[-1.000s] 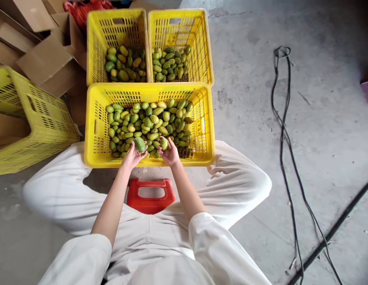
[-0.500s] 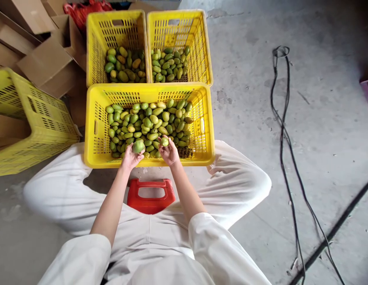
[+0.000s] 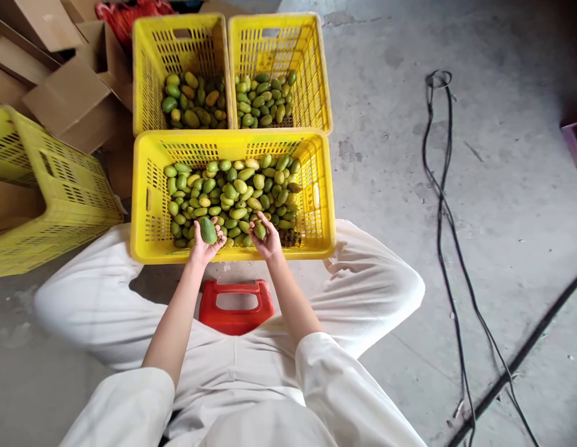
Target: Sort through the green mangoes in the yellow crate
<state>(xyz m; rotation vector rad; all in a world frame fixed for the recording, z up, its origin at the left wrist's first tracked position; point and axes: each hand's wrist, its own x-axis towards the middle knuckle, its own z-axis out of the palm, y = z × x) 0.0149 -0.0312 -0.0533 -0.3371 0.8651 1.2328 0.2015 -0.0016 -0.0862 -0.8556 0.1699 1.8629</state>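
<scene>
My left hand [image 3: 205, 246] curls its fingers round a large green mango [image 3: 208, 230] above the front of the near yellow crate [image 3: 232, 138]. A smaller, darker green mango [image 3: 259, 230] sits in the fingers of my right hand [image 3: 268, 239], a short way to the right. Both hands are over the crate's front rim, level with each other and apart. Beneath them a layer of loose green and yellowish mangoes [image 3: 230, 192] covers most of the crate's bottom.
Behind stand two more yellow crates, the left one [image 3: 227, 68] and the right one [image 3: 322, 68], both holding mangoes. Another yellow crate [image 3: 69, 180] and cardboard boxes [image 3: 69, 99] are at left. A red stool [image 3: 236, 320] is under me. Black cables [image 3: 441, 192] lie on the floor at right.
Both mangoes have been turned in my fingers, so other sides of them show. My hands have hardly moved, and each still holds its mango.
</scene>
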